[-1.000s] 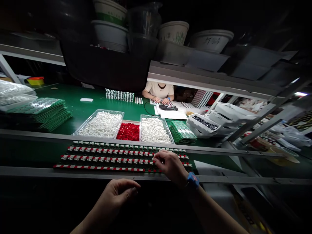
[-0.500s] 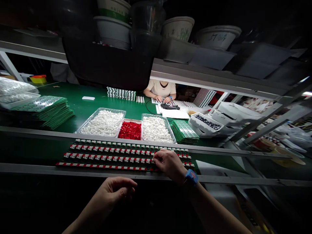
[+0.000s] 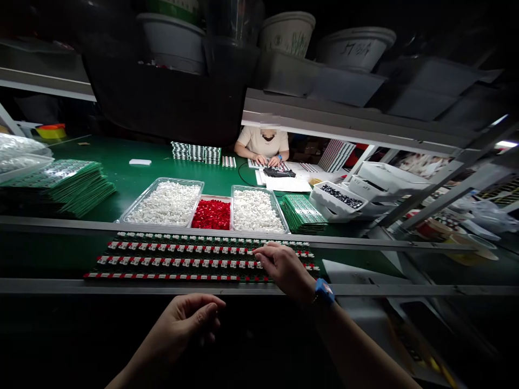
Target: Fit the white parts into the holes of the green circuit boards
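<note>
Populated board (image 3: 194,263): lies between the rear rail (image 3: 101,223) and front rail (image 3: 162,287) at the worktop's (image 3: 130,175) near edge, long side roughly parallel to it; rows of white and red parts fitted. One panel or several, not established.

Right hand (image 3: 287,272): over the board's right portion, grip drawn nearly together at the rows; contact and any held part cannot be determined.

Left hand (image 3: 184,324): before the near edge, apart from the board; thumb and index tips close, contents not discernible.

Loose white parts (image 3: 164,204) and red parts (image 3: 211,214) lie behind the rear rail.

Handling, as judged: board light, fairly stiff, liable to bow; support both short edges. Loose parts likely hard, easily dropped; pinch by their sides.
</note>
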Demonstrator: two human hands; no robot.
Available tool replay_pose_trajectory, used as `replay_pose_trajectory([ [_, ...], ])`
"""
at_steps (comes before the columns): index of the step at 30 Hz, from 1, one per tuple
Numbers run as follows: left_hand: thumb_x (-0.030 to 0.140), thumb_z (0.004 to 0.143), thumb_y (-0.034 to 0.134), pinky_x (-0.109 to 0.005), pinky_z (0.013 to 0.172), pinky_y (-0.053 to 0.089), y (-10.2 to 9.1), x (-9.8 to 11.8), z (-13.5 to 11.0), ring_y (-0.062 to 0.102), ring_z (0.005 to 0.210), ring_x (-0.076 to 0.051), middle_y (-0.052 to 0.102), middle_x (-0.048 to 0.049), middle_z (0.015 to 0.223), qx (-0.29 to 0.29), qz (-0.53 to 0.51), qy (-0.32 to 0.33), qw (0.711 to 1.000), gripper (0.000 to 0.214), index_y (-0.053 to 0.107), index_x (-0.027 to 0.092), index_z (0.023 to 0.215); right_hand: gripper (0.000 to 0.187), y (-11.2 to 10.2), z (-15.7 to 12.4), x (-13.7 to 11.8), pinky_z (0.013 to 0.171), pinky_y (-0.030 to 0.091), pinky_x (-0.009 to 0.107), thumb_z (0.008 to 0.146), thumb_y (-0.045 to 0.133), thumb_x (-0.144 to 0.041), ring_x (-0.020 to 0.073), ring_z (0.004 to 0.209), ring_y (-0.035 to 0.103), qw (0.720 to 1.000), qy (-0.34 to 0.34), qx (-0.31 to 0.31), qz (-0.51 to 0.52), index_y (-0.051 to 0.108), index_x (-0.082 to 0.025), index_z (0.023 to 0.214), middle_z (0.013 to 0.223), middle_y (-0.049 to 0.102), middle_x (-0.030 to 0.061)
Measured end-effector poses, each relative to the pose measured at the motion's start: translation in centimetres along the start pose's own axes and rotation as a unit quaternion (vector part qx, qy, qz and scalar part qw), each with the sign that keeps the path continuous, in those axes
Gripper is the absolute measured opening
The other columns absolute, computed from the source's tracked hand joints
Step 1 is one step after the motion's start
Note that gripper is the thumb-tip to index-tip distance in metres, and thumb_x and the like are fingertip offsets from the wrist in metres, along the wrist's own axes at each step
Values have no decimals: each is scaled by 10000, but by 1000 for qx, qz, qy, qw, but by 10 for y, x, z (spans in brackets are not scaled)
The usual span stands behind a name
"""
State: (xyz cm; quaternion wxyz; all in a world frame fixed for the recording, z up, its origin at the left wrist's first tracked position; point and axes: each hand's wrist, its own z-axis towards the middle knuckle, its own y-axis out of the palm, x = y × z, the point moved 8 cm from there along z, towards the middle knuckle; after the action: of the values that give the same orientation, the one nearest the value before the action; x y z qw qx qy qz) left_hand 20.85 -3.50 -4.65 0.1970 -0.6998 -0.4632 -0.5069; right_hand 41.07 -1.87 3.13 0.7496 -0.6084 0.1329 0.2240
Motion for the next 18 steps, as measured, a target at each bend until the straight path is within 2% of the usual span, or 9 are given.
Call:
replay_pose_trajectory([
  [5, 478, 652, 766, -205, 478, 414, -2, 3, 2, 577, 515, -116, 671, -38, 650, 13, -8, 19, 1000, 443, 732, 127, 921, 245, 3, -13, -9, 767, 490, 270, 867, 509, -160, 161, 814, 635, 998, -26, 14, 49, 667, -155, 1054, 907, 688, 74],
  [10, 468, 652, 770, -219, 509, 442, 2, 4, 0, 613, 561, -139, 692, -53, 694, 8, -5, 29, 1000, 442, 720, 124, 925, 144, 2, -23, -13, 713, 497, 252, 848, 539, -144, 145, 750, 637, 995, -15, 41, 93, 671, -171, 900, 830, 689, 38],
  [14, 458, 663, 764, -220, 522, 450, 1, 3, -3, 636, 584, -153, 696, -53, 702, 9, -5, 28, 1000, 408, 703, 129, 898, 143, -1, -26, -14, 706, 498, 244, 842, 558, -165, 143, 766, 634, 993, -13, 55, 100, 694, -184, 882, 856, 674, 45],
  [18, 461, 653, 768, -217, 515, 440, -1, 3, -5, 640, 583, -155, 690, -44, 691, 12, -14, 32, 999, 406, 688, 132, 877, 124, 7, -26, -11, 678, 474, 227, 804, 571, -109, 129, 712, 615, 996, 11, 43, 83, 667, -181, 838, 771, 659, 11],
])
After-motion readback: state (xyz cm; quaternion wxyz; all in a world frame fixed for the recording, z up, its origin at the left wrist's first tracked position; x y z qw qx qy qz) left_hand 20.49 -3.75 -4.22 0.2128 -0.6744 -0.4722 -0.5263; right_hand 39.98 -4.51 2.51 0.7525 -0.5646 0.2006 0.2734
